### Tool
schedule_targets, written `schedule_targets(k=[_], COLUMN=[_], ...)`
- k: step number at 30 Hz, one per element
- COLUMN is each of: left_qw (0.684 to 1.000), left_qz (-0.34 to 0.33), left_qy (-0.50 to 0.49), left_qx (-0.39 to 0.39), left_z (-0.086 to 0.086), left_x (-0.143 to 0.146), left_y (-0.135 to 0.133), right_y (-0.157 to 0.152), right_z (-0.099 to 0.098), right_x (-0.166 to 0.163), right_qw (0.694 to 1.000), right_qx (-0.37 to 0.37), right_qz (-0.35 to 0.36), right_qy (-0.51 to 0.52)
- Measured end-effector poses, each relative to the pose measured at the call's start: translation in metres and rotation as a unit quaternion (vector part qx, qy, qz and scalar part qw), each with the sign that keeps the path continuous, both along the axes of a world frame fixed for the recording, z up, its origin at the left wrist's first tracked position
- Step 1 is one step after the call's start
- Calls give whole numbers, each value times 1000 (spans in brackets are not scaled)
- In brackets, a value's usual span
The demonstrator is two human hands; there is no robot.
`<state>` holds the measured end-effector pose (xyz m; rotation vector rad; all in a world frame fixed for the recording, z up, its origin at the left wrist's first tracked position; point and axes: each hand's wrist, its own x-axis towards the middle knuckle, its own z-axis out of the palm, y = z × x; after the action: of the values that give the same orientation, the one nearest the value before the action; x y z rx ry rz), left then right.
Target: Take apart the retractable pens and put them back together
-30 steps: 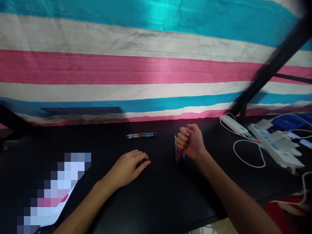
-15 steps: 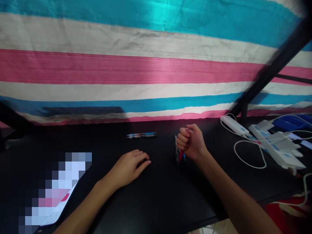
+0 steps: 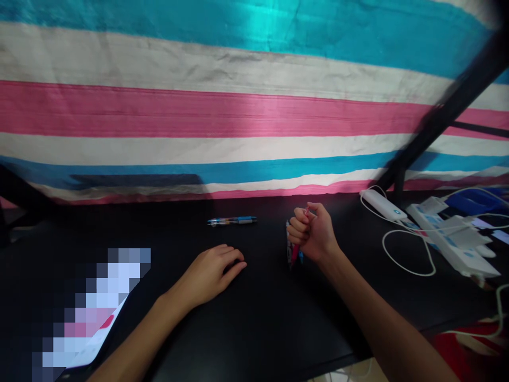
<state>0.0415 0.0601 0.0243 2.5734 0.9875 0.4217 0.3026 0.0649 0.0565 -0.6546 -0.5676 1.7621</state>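
Observation:
My right hand [image 3: 316, 233] is wrapped in a fist around a red pen [image 3: 295, 254], which it holds roughly upright with the tip pointing down. The pen's clear pinkish top pokes out above the curled fingers, beside the thumb. Partly behind that hand are a grey pen [image 3: 288, 245] and a blue pen [image 3: 301, 258], mostly covered by the hand. My left hand [image 3: 217, 271] rests palm down on the black table [image 3: 238, 334], fingers loosely bent and holding nothing. Beyond it lies a blue and grey pen [image 3: 233, 220], flat and sideways.
On the right are a white power strip [image 3: 457, 246] with plugs and looping white cables, and a white adapter-like block [image 3: 382, 204]. A lit, partly pixelated screen [image 3: 89, 347] lies at lower left. Striped sheeting [image 3: 222, 114] hangs behind the table, with a dark slanted post [image 3: 441, 114] at right.

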Motion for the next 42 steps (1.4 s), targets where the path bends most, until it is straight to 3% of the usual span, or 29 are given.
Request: schedule_targets(k=[11, 14, 16, 18, 22, 30, 38, 40, 42], left_qw=[1000, 1000, 1000, 1000, 1000, 1000, 1000, 1000, 1000], left_qz=[0, 1, -2, -5, -7, -6, -1, -1, 1], left_qy=[-2, 3, 2, -3, -2, 9, 5, 3, 1], left_qx=[-1, -3, -2, 1, 5, 5, 1, 4, 4], left_z=[2, 3, 3, 3, 2, 1, 0, 0, 0], left_x=[1, 1, 1, 1, 1, 0, 1, 0, 0], left_y=[0, 0, 0, 0, 0, 1, 1, 1, 1], right_y=[3, 5, 5, 3, 2, 3, -1, -2, -2], right_z=[0, -9, -19, -30, -43, -42, -41, -41, -41], right_x=[-7, -19, -28, -33, -30, -20, -25, -23, -20], right_qw=[999, 989, 966, 922, 767, 564, 423, 400, 398], right_qx=[-10, -8, 32, 98, 238, 218, 190, 174, 151], right_qz=[-31, -92, -132, -139, -163, -136, -133, -146, -148], right_qy=[-41, -116, -221, -348, -573, -784, -876, -888, -893])
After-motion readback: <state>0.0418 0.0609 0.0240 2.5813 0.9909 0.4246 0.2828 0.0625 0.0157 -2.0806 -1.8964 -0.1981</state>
